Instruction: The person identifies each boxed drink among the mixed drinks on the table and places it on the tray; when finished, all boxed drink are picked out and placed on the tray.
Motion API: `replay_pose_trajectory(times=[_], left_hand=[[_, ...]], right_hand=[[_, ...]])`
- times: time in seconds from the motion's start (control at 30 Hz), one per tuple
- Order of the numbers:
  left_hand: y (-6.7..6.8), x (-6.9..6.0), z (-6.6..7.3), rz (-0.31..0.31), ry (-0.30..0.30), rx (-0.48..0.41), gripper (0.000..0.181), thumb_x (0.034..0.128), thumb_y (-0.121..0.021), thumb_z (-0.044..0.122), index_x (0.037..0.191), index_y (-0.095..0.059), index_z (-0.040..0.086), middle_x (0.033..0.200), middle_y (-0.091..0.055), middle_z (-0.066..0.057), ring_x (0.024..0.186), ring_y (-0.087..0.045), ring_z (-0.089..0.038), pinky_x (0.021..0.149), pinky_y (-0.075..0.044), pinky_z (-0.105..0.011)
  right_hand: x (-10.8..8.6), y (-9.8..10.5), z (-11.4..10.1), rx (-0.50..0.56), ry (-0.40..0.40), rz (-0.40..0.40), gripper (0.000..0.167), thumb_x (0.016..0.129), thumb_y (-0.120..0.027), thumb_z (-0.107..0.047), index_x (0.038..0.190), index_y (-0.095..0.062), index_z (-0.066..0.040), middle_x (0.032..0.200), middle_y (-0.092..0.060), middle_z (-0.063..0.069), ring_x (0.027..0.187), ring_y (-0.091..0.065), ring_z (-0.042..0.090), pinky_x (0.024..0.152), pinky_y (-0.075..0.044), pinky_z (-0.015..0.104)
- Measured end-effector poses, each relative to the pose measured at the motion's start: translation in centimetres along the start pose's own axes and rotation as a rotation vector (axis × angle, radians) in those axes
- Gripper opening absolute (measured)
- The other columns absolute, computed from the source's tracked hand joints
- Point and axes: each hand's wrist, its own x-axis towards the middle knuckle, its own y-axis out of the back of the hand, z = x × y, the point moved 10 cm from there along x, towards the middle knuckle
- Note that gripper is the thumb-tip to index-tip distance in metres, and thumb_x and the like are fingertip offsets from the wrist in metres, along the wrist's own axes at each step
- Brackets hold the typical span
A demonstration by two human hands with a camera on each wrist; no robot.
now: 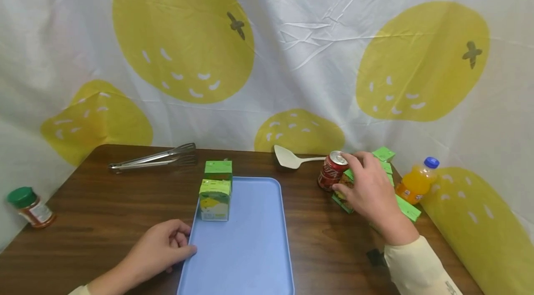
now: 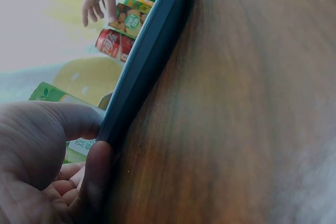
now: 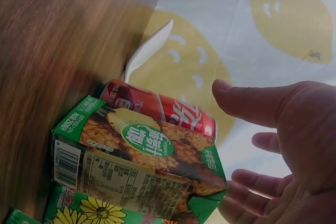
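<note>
My left hand (image 1: pixel 156 248) pinches the left rim of a blue tray (image 1: pixel 250 239) between thumb and finger, seen closely in the left wrist view. Two green juice cartons, a front one (image 1: pixel 214 202) and a rear one (image 1: pixel 219 169), stand upright at the tray's far left corner. Over on the right, my right hand (image 1: pixel 371 190) hovers above a pineapple juice carton (image 3: pixel 136 148), thumb spread apart from the fingers and nothing held. Right beside that carton stands a red cola can (image 1: pixel 331 172). More green cartons (image 1: pixel 406 208) are partly hidden behind my hand.
A white spatula (image 1: pixel 288 158) lies near the back, its handle reaching the can. Metal tongs (image 1: pixel 154 158) rest at the back left. A green-lidded spice jar (image 1: pixel 31 207) stands far left, an orange drink bottle (image 1: pixel 417 181) far right. A printed cloth hangs behind the table.
</note>
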Motion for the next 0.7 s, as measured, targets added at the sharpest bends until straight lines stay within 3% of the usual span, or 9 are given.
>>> replay_pose_trajectory(times=[0.3, 0.53, 0.7], left_hand=[[-0.1, 0.0, -0.1, -0.019, 0.018, -0.010, 0.042, 0.0893, -0.091, 0.017, 0.119, -0.071, -0.005, 0.080, -0.068, 0.000, 0.055, -0.059, -0.017, 0.048, -0.053, -0.033], [-0.2, 0.0, -0.3, -0.021, 0.045, -0.011, 0.042, 0.0887, -0.092, 0.017, 0.119, -0.072, -0.004, 0.080, -0.068, -0.002, 0.056, -0.060, -0.018, 0.048, -0.053, -0.033], [-0.1, 0.0, -0.3, -0.013, 0.025, -0.012, 0.042, 0.0888, -0.092, 0.016, 0.119, -0.071, -0.004, 0.080, -0.067, -0.001, 0.055, -0.059, -0.017, 0.048, -0.052, -0.033]], right_hand=[[-0.2, -0.7, 1.7, -0.048, -0.122, -0.128, 0.086, 0.078, -0.105, -0.024, 0.150, -0.062, -0.004, 0.125, -0.057, 0.029, 0.111, -0.055, 0.049, 0.083, -0.051, 0.063], [-0.4, -1.4, 2.1, -0.087, -0.132, -0.158, 0.090, 0.076, -0.106, -0.029, 0.151, -0.062, -0.003, 0.120, -0.055, 0.029, 0.110, -0.053, 0.050, 0.084, -0.049, 0.063], [-0.6, -2.0, 2.6, -0.104, -0.153, -0.187, 0.092, 0.077, -0.105, -0.030, 0.153, -0.060, -0.003, 0.122, -0.055, 0.030, 0.112, -0.052, 0.051, 0.084, -0.049, 0.064]])
